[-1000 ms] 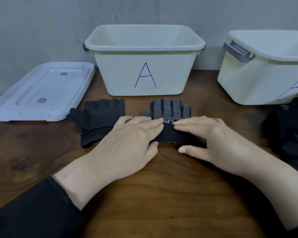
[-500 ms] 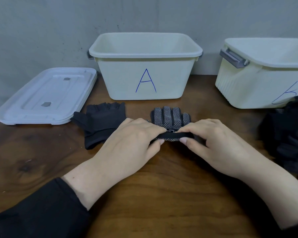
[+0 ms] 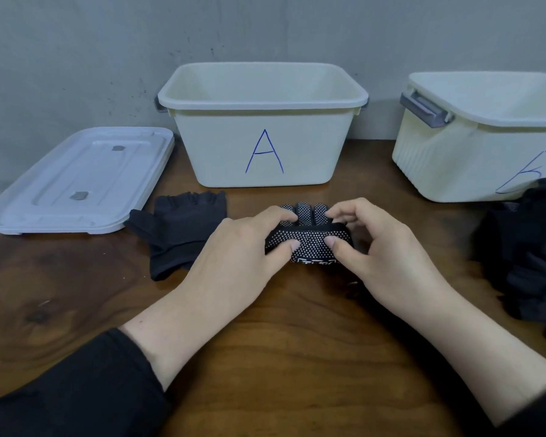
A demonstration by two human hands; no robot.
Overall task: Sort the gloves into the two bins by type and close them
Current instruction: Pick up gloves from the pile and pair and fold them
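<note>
Item: dotted glove (image 3: 308, 244), black with white grip dots, lying on the counter (image 3: 281, 342) in front of bin A (image 3: 262, 152). It is being folded: the cuff end is doubled up over the palm, while three fingertips are showing flat beyond the fold.

Left hand (image 3: 243, 250): grasping the left end of the fold, thumb in front and fingers curled over the top.

Right hand (image 3: 369, 247): grasping the right end in the same way, thumb pressing the front face.

Plain glove (image 3: 183, 228): black, short-fingered, lying flat just left of the left hand, near the lid (image 3: 76, 181).

Glove pile (image 3: 530, 257): dark, heaped at the right edge, partly covering the front of bin B (image 3: 473, 159). Individual types are not distinguishable there.

Bins: both are standing open; no contents are visible in either from this angle. Only one lid is in view.

Risks, as judged:
- The soft fold is likely springing open on release, since nothing is holding it but the two pinches.
- Lifting by one end is risking the glove unrolling before reaching a bin.
- Which bin takes dotted gloves is not marked, so a wrong drop is possible.
- A reaching sleeve (image 3: 76, 389) is liable to drag the plain glove.
- The pile is crowding bin B and may be slipping off the counter edge.
</note>
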